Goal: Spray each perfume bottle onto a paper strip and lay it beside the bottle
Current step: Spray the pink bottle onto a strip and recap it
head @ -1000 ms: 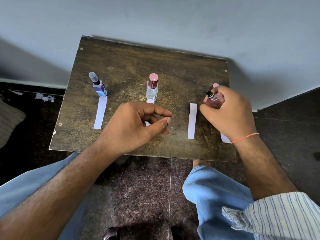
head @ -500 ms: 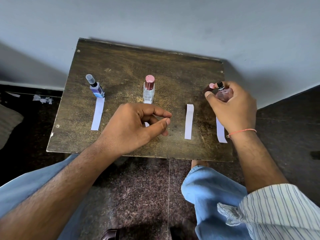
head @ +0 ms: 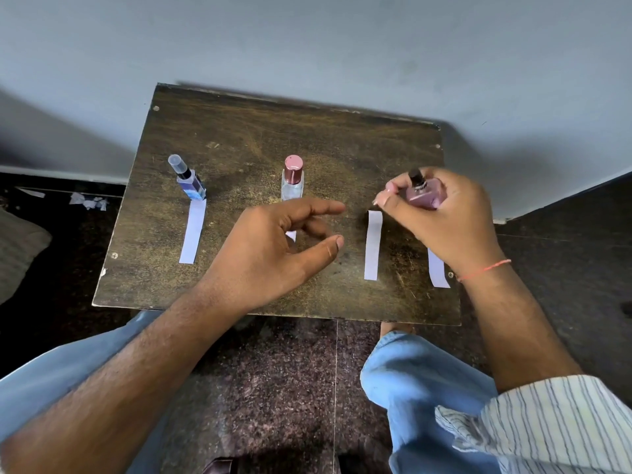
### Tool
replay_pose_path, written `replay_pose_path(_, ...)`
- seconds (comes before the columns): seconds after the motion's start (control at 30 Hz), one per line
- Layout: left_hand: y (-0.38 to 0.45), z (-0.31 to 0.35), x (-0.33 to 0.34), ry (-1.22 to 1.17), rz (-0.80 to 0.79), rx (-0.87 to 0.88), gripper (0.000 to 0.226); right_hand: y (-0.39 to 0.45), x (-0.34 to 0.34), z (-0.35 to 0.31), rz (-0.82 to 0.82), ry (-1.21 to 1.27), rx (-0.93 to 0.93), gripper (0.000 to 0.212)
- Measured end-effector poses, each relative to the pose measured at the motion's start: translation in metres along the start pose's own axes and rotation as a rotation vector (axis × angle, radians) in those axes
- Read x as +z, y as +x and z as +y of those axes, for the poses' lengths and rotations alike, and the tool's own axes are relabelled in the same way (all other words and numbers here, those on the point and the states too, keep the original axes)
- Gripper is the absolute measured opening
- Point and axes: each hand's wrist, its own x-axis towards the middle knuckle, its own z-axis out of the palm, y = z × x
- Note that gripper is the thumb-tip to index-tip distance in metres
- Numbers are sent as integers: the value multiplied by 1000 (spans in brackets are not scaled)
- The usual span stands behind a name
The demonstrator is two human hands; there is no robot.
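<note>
The right hand (head: 448, 217) held the pink perfume bottle (head: 425, 196) in its grip above the bench (head: 239, 138). The left hand (head: 273, 254) hovered with fingers loosely spread, holding nothing, near a paper strip (head: 372, 244).

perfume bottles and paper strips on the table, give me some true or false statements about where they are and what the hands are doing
1. The right hand grips the pink bottle. True.
2. The pink bottle has its cap on. False: its black spray nozzle is bare.
3. The blue bottle stands at the far end of a paper strip. True.
4. The left hand pinches a paper strip. False: it hovers above the table with fingers loosely spread, holding nothing.
5. The middle bottle lies on its side. False: it stands upright with its rose cap on.
</note>
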Motion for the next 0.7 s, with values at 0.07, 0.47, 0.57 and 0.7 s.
replay_pose_path(0.07, 1, -1, 3, 51, 8, 44, 51, -9, -1, -6, -169, 103, -74, 17)
replay_pose_path(0.47, 3, -4, 14, 82, -107, 258, 58, -21, 3, -7, -503, 383, -91, 20)
replay_pose_path(0.57, 4, -3, 14, 103, -59, 327, 51, -21, 8, -8, -494, 417, -71, 27)
replay_pose_path(0.7, 4, -4, 13, 60, 49, 311, 33, -21, 6, -11, -496, 394, -87, 31)
